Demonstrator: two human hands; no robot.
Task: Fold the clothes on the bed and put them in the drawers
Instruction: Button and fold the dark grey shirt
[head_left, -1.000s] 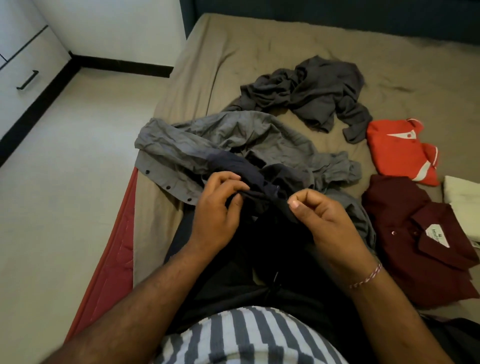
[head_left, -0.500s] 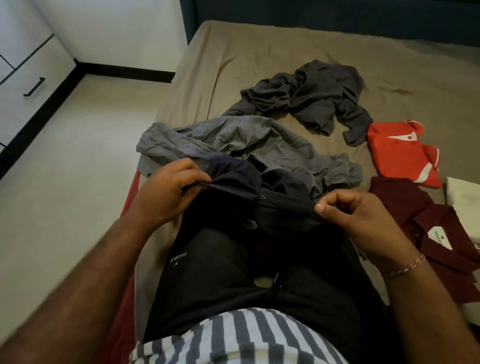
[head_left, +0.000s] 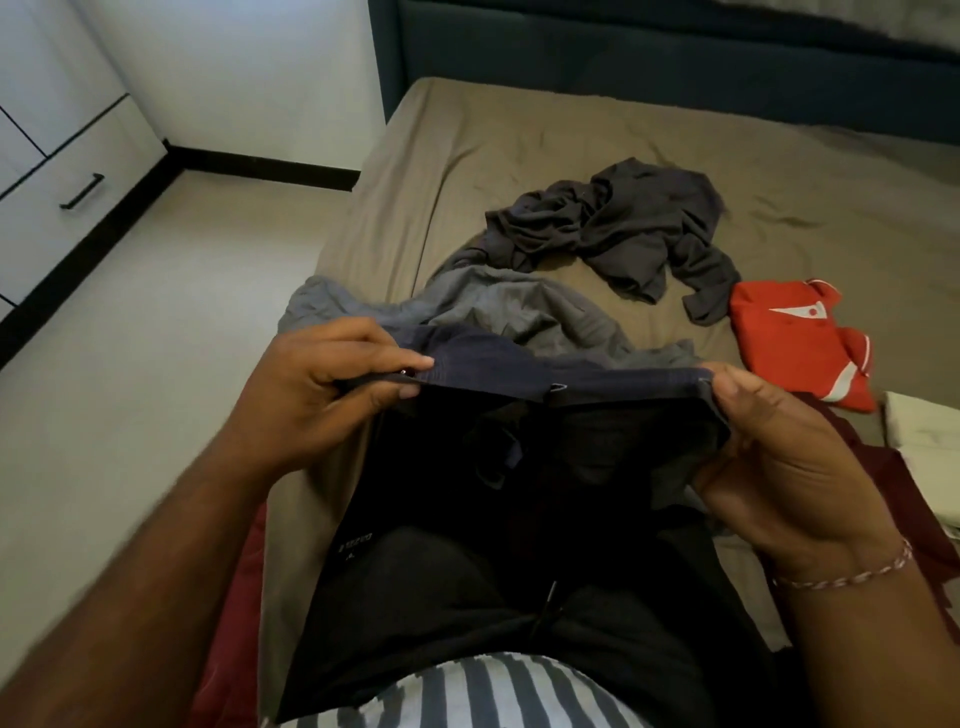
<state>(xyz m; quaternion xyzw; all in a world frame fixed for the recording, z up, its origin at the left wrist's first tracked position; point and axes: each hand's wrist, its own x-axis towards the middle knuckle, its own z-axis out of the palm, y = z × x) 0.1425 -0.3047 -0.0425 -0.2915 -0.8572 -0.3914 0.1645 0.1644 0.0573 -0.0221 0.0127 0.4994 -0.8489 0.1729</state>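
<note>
Both hands up on the dark navy garment (head_left: 545, 371) – the left hand (head_left: 317, 384) pinches one end of its top edge between thumb and fingers, right beside a small red stud, and the right hand (head_left: 779, 452) grips the other end, so the band is stretched flat between them just above the near edge of the bed (head_left: 519, 135). The rest of the garment hangs down dark over the person's lap. On the black shorts below it there's a small white logo with lettering, too small to read – and the striped shirt shows at the bottom edge. A red-and-white thread bracelet (head_left: 852, 574) circles the right wrist.

Out on the bed beyond the hands: a crumpled grey shirt (head_left: 498, 306) right behind the stretched band, a dark grey top (head_left: 623, 228) bunched further toward the headboard, and to its right a folded red shirt (head_left: 789, 338) with white trim. A maroon garment (head_left: 893, 493) peeks out past the right hand, with something white (head_left: 924, 426) at the bed's right edge. Off the bed's left side, white drawers (head_left: 67, 171) with a black handle stand shut
</note>
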